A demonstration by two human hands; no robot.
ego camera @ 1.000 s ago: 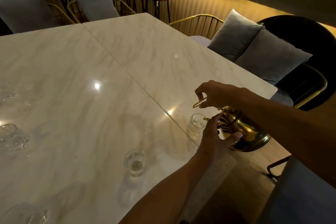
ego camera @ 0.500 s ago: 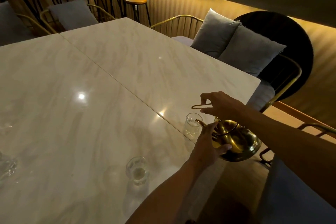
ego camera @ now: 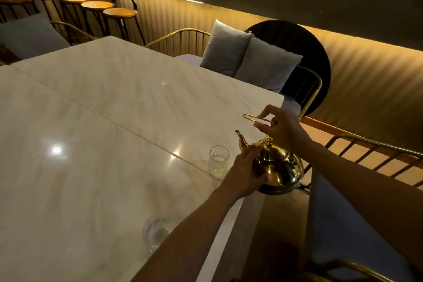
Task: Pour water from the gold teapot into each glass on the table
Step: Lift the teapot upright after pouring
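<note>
The gold teapot (ego camera: 280, 168) is upright at the table's near right edge, spout pointing up and left. My right hand (ego camera: 282, 129) grips its raised handle from above. My left hand (ego camera: 246, 170) presses against the pot's left side, fingers reaching the lid. A clear glass (ego camera: 218, 159) stands on the marble table (ego camera: 103, 144) just left of the spout, with a little water in it. A second clear glass (ego camera: 155, 231) stands nearer to me, partly behind my left forearm.
Gold wire chairs with grey cushions (ego camera: 249, 57) line the table's far right side. A gold chair rail (ego camera: 375, 155) runs close behind the teapot on the right. Bar stools (ego camera: 119, 14) stand at the back left.
The teapot has tipped back from the far glass to upright, its spout lifted clear of the rim. My view has swung right, so the glasses at the left are out of frame.
</note>
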